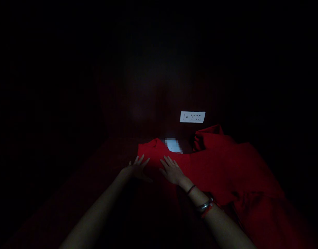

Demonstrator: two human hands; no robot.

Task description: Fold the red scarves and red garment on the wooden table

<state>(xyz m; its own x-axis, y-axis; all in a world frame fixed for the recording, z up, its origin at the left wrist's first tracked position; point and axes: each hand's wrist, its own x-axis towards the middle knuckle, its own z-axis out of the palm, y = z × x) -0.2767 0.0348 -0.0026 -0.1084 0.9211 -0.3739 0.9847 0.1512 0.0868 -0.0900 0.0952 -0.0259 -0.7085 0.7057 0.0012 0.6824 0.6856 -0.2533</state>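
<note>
A red cloth [211,169] lies spread on a dark surface, and its near part fades into shadow. My left hand [139,169] is over its left edge, fingers spread apart. Just to the right, my right hand [171,170] rests palm down on the same cloth with its fingers stretched out. Neither hand grips anything. A narrow raised fold [155,143] of the cloth shows beyond my fingertips. Dark bands and a metal bangle [205,204] circle my right wrist and forearm.
A white socket panel [192,117] is set in the dark wall behind. Below it lies a bright, pixelated flat object [173,145], its kind unclear. Bunched red fabric [213,137] rises at the back right. Deep darkness hides the surroundings.
</note>
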